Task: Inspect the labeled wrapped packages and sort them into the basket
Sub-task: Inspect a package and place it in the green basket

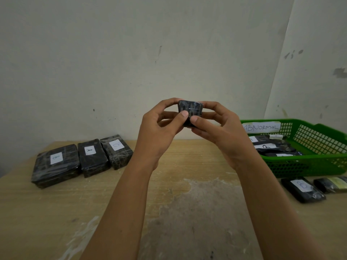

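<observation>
Head view showed a small dark film-wrapped rectangular package (190, 109) held up at centre frame, pinched between the curled fingers and thumbs of the left hand (157, 133) and the right hand (224, 135) above a worn wooden table (187, 203). Three dark wrapped packages labelled B, A and B (93, 158) lay in a row at 9 o'clock, while a green plastic mesh basket (319, 167) tagged "ABNORMAL" sat at 3 o'clock holding more dark labelled packages (272, 148).
</observation>
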